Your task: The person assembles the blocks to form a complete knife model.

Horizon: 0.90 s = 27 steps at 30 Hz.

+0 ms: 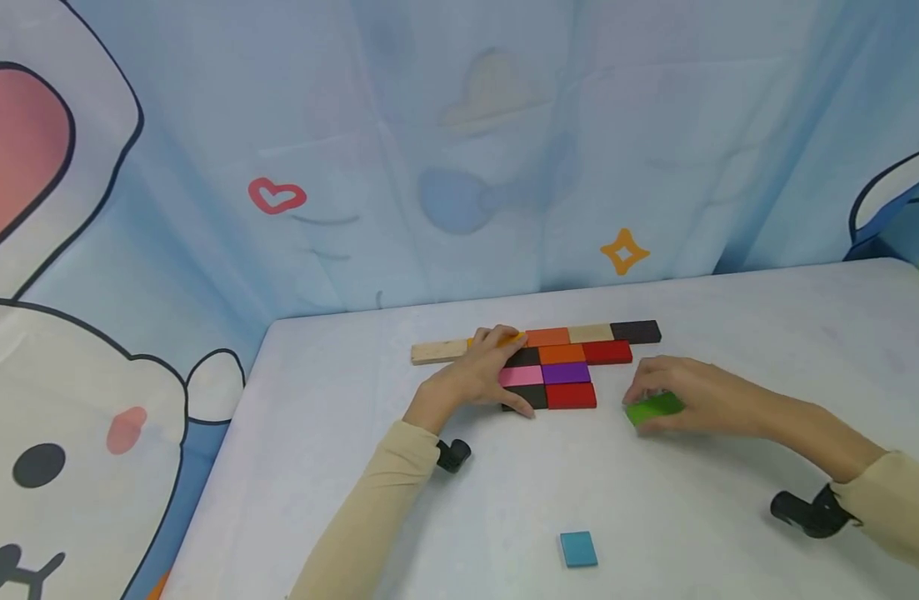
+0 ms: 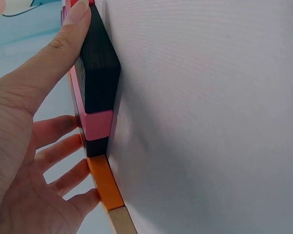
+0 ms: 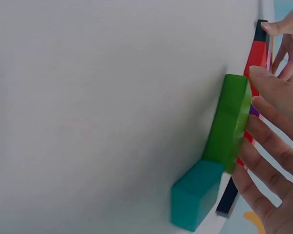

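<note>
My left hand (image 1: 477, 375) lies spread over the left side of several rows of flat coloured wooden blocks. Its thumb touches the front black block (image 2: 100, 73), and its fingertips reach the yellow-orange block (image 2: 106, 183) at the back. A pink block (image 2: 98, 124) lies between them. Right of the rows, my right hand (image 1: 702, 396) holds a green block (image 3: 229, 122) between thumb and fingers, low at the table. In the right wrist view, a teal block (image 3: 195, 195) stands by the green one's lower end; whether they touch is unclear. The hand hides it in the head view.
A blue square block (image 1: 578, 550) lies alone near the front of the white-covered table (image 1: 317, 483). The back row runs from a plain wooden block (image 1: 437, 352) to a black block (image 1: 635, 332). Behind the table hangs a printed blue curtain (image 1: 399, 100).
</note>
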Available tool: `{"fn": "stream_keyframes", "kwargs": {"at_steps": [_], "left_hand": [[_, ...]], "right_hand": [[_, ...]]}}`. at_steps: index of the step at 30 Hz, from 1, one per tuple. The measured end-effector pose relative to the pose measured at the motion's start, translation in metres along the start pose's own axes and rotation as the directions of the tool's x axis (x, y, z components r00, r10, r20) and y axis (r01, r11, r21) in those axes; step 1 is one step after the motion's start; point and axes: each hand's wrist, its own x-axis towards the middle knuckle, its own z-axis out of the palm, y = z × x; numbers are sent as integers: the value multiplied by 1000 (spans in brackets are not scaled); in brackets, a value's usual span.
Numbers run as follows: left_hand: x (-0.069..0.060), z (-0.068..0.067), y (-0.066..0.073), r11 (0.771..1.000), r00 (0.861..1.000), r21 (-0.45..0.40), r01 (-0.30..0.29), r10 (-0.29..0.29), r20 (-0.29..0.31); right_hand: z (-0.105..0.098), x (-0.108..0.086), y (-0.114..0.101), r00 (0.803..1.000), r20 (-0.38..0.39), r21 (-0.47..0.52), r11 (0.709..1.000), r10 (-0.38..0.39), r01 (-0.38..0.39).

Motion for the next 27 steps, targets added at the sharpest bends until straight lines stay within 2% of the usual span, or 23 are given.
{"fn": "stream_keyframes", "kwargs": {"at_steps": [6, 13, 20, 27], "left_hand": [[0, 0, 0, 1000, 1000, 0, -1, 1, -2], [0, 1, 0, 1000, 1000, -1, -12, 12, -2], [-1, 1, -1, 1000, 1000, -5, -11, 11, -2], [-1, 1, 0, 1000, 1000, -21, -14, 14, -4]], "right_hand": [[5, -17, 8, 1000, -30, -48, 999, -3, 1], [9, -20, 8, 999, -42, -38, 999, -22, 20], [7, -11, 7, 994, -101, -46, 999, -28, 24], [2, 5, 9, 987, -157, 3, 1000, -27, 27]]}}
